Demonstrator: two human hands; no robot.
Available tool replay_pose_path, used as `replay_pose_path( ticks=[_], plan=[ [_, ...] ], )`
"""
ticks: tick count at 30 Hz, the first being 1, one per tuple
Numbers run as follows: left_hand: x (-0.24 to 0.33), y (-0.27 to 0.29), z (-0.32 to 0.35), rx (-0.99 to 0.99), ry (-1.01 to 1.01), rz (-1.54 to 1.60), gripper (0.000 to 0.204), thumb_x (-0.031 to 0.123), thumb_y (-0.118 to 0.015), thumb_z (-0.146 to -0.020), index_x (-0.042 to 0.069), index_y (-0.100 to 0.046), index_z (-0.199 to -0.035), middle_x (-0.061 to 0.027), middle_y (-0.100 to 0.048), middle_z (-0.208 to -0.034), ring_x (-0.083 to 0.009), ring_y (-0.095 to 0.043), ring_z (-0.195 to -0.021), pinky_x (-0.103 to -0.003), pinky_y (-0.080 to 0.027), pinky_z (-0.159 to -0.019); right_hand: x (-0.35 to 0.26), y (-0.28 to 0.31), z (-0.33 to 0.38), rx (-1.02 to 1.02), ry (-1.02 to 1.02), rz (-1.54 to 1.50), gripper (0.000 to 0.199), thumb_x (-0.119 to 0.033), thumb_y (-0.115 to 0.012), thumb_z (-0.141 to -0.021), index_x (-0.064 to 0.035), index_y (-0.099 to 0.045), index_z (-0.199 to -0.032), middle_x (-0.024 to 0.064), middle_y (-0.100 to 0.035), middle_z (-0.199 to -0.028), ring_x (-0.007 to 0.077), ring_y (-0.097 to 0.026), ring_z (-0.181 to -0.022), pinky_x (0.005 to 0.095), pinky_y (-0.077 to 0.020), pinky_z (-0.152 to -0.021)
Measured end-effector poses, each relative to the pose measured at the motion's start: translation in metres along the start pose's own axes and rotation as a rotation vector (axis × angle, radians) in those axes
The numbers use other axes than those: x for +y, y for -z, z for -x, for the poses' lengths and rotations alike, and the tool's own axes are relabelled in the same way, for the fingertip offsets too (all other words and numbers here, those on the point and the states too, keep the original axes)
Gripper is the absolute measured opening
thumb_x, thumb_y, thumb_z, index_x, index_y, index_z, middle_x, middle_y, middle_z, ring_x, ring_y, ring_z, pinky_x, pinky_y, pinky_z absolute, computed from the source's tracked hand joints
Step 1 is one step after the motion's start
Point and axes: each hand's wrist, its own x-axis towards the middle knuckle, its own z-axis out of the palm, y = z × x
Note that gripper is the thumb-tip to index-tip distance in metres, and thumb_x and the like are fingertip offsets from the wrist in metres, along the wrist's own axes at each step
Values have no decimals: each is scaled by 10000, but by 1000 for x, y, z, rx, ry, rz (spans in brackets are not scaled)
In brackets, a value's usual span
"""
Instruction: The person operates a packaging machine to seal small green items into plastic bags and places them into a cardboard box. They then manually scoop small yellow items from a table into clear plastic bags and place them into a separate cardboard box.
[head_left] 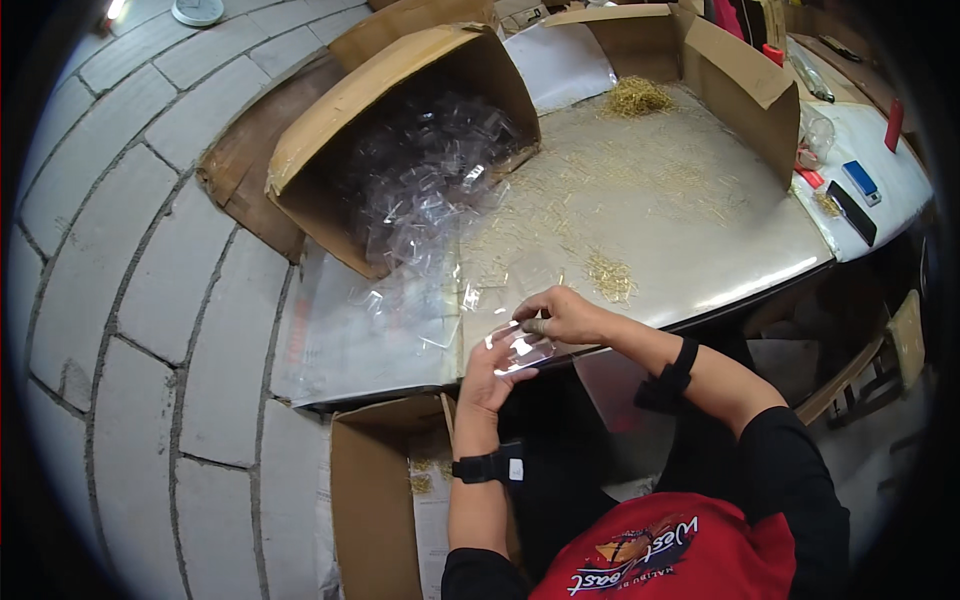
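Over the front edge of the worktable, my left hand (484, 383) is closed round a small clear plastic piece (524, 354) that shines with reflections. The fingers of my right hand (562, 316) are pinched together at the upper edge of that piece; whatever is between them is too small to make out. Just beyond my hands lies a small heap of thin gold-coloured metal pieces (610, 277). More clear plastic pieces (430, 190) spill from a cardboard box (385, 85) tipped on its side at the left.
A bigger gold pile (638, 97) sits at the back of the table (700, 245), beside upright cardboard (740, 110). At the right are a blue object (861, 183) and a black one (852, 213). Below the table's left front stands an open cardboard box (372, 500).
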Motion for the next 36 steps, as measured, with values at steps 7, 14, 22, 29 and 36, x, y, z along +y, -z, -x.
replay_pose_path(
  ticks=[7,14,22,29,36],
  plan=[
    [-60,-11,67,38,-132,135,509,108,-552,-870,-25,-310,-1297,-289,-475,-1216,-400,-603,-979,-324,-591,-644,69,97,-9,430,-131,626,521,-376,-483,-896,-78,-421,-1319,185,-378,-1375,339,-340,-1278,389,-295,-1046],
    [-199,29,85,215,342,57,521,424,-337,-966,-1,-442,-1247,-203,-557,-1174,-319,-637,-931,-395,-560,-687,85,48,14,212,-3,939,487,-297,-419,-907,-94,-391,-1348,159,-321,-1426,299,-246,-1348,419,-218,-1092],
    [-262,-31,35,-26,342,324,582,494,-278,-955,32,-391,-1291,-178,-553,-1193,-356,-617,-977,-325,-558,-640,43,-24,89,433,-15,998,470,-164,-504,-809,26,-465,-1238,264,-419,-1309,397,-378,-1246,438,-309,-1031],
    [-272,-16,39,29,293,309,552,448,-271,-971,-14,-443,-1220,-188,-595,-1099,-326,-645,-900,-373,-565,-587,32,-19,128,352,45,998,390,-208,-506,-879,-50,-502,-1237,201,-431,-1319,344,-380,-1257,397,-332,-1029],
    [-274,-14,38,78,282,308,496,422,-297,-973,15,-442,-1216,-159,-599,-1080,-258,-659,-840,-337,-577,-519,19,-17,161,269,114,836,447,12,-553,-732,-30,-528,-1177,170,-468,-1285,322,-405,-1240,386,-366,-1014]
  ],
)
